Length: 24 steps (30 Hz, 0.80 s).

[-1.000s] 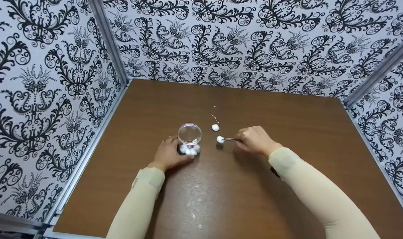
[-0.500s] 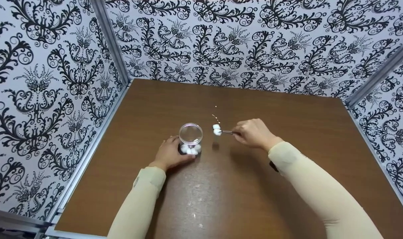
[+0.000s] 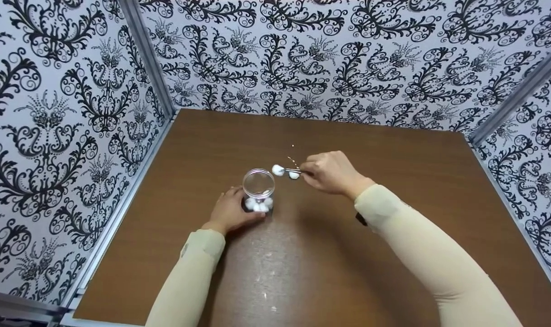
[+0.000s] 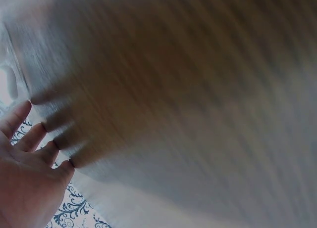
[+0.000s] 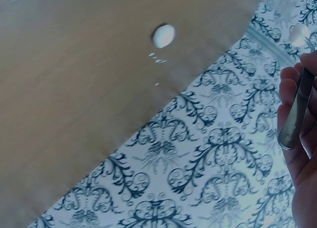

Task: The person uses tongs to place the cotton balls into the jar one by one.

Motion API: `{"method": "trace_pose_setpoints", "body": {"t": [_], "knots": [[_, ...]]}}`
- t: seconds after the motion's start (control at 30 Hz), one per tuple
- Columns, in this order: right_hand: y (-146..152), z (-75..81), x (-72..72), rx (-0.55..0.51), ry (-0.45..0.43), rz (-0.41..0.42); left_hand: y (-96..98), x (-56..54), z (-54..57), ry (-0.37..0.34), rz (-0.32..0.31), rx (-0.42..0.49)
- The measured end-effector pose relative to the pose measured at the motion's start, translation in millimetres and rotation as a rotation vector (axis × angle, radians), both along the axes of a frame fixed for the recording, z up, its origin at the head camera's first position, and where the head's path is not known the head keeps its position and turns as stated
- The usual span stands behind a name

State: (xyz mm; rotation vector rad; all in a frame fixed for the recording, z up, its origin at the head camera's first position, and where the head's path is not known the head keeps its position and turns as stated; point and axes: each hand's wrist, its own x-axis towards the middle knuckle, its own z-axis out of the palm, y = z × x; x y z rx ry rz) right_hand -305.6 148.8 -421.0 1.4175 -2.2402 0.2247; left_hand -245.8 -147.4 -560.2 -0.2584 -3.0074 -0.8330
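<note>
In the head view, my left hand point(image 3: 233, 210) curves round the left side of a clear jar point(image 3: 259, 183), holding it upright on the table. Several white cotton balls point(image 3: 259, 206) lie in the bottom of the jar. My right hand point(image 3: 332, 174) grips metal tweezers point(image 3: 288, 170), whose handle end point(image 5: 297, 109) shows in the right wrist view. A cotton ball point(image 3: 278, 170) is pinched at their tips, in the air just right of the jar's rim. Another cotton ball point(image 5: 164, 36) rests on the table, partly behind the tweezers in the head view.
Small white crumbs point(image 3: 293, 160) trail over the brown table point(image 3: 375, 150) beyond the loose cotton ball. Patterned panels point(image 3: 302, 63) in metal frames enclose the table at the back and sides.
My right hand has moved away from me and to the left, bringing the cotton ball in the tweezers past the loose one towards the jar's rim. The left hand stays on the jar.
</note>
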Motion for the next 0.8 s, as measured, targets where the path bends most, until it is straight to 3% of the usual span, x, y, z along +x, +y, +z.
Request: {"method": "trace_pose_setpoints", "body": {"t": [0.3,0.8], "knots": [[-20.5,-1.1,6.2,0.062,-0.021,0.040,1.4,3.4,6.4,0.001,0.007,-0.019],[-27.6,-9.6,8.0,0.083,-0.026,0.059,1.5,3.2,3.6,0.008,0.017,0.001]]}}
